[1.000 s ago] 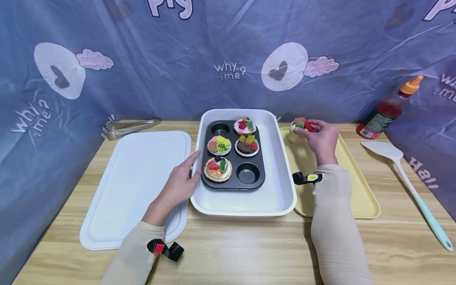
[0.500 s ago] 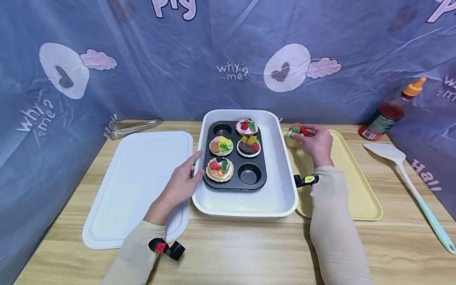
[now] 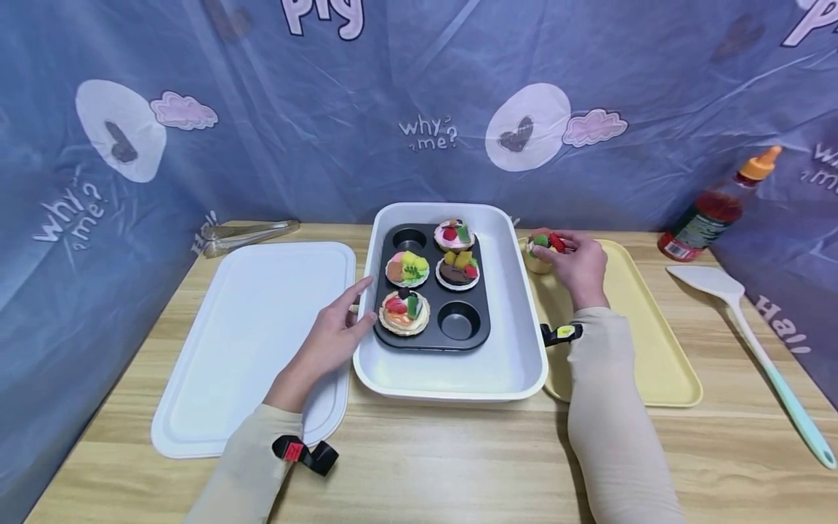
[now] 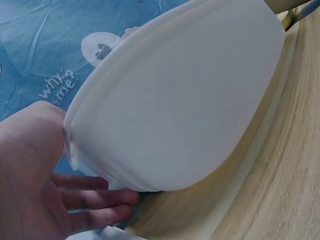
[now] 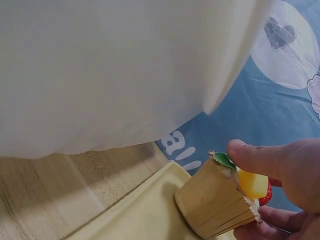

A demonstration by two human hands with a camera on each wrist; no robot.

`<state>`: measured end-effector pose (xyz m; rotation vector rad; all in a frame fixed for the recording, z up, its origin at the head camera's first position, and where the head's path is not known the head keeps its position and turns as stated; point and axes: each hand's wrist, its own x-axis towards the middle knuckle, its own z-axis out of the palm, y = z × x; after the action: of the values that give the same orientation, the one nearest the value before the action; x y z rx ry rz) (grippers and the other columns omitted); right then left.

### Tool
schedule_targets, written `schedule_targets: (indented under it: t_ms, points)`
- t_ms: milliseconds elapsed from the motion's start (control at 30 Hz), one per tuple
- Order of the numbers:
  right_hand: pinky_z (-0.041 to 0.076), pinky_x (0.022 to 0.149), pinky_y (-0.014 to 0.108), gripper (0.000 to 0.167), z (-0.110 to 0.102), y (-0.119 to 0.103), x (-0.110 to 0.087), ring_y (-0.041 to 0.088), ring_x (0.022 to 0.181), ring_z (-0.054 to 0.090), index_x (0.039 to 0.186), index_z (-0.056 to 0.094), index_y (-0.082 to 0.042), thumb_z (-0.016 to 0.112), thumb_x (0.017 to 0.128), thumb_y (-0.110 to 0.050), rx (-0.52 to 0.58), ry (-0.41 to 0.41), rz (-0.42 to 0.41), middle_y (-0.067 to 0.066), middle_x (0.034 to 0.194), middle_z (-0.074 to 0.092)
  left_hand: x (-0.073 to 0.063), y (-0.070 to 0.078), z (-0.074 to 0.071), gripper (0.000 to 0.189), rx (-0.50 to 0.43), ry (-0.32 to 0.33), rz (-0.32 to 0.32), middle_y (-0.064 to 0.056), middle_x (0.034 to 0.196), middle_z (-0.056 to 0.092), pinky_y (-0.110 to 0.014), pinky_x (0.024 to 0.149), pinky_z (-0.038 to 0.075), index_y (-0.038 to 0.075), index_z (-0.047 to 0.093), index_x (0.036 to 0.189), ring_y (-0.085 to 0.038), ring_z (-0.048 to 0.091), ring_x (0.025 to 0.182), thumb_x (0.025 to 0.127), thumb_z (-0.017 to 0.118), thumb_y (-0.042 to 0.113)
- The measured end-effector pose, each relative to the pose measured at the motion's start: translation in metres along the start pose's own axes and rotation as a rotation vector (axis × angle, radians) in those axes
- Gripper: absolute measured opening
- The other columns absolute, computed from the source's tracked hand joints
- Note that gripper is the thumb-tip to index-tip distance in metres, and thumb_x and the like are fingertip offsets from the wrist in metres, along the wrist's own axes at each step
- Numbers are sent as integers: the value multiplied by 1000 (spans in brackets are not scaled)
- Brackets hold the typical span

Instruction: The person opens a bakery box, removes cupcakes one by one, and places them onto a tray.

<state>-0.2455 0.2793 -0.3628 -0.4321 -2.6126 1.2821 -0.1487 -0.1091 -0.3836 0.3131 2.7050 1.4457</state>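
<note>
My right hand [image 3: 583,266] pinches a cupcake [image 5: 215,200] by its top, thumb on one side and fingers on the other. The cupcake has a tan paper cup and colourful fruit toppings, and it sits at the back left corner of the yellow tray [image 3: 655,371]. My left hand [image 3: 330,335] holds the left rim of a deep white tub [image 3: 452,382], thumb over the rim and fingers along the outer wall. Inside the tub lies a dark muffin tin [image 3: 428,338]. Several fruit-topped tarts, such as a cream tart [image 3: 412,325] and a chocolate tart [image 3: 452,274], fill some of its cups.
A flat white tray [image 3: 255,320] lies to the left, with metal tongs [image 3: 252,234] behind it. At the right are a bottle of red sauce [image 3: 713,207] and a long-handled spatula [image 3: 746,320]. A blue patterned cloth [image 3: 327,145] rises behind the table.
My right hand has come slightly left and down with the cupcake, closer to the yellow tray. My left hand keeps its place on the tub's rim.
</note>
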Motion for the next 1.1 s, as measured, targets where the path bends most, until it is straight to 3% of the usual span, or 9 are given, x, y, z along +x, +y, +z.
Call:
schedule_targets:
  t_ms: [233, 500, 800, 1100]
  points:
    - [48, 104, 44, 60, 2, -1, 0, 34, 122, 62, 138, 61, -4, 81, 85, -24, 3, 4, -13, 24, 135, 62, -2, -7, 0, 61, -23, 30, 44, -18, 130, 61, -31, 77, 47, 17, 40, 155, -16, 58, 79, 98, 62, 17]
    - [49, 102, 45, 61, 1, -1, -2, 35, 120, 64, 136, 63, -4, 83, 83, -26, -2, 21, -43, 21, 136, 63, -2, -13, 2, 62, -56, 43, 34, -16, 133, 60, -32, 82, 47, 23, 41, 155, -16, 59, 83, 97, 63, 17]
    - [48, 104, 45, 68, -1, -1, -4, 35, 123, 62, 141, 59, -5, 84, 82, -30, 1, 19, -24, 20, 139, 60, -1, -17, 1, 62, -103, 44, 40, -16, 133, 60, -30, 81, 47, 26, 44, 154, -17, 59, 81, 96, 66, 18]
    - [44, 101, 44, 62, -12, -9, -8, 37, 122, 58, 135, 63, -3, 82, 84, -33, -26, 142, -94, 22, 134, 63, 2, -20, 4, 62, -128, 39, 57, -17, 131, 60, -29, 79, 47, 23, 44, 153, -16, 59, 78, 96, 65, 18]
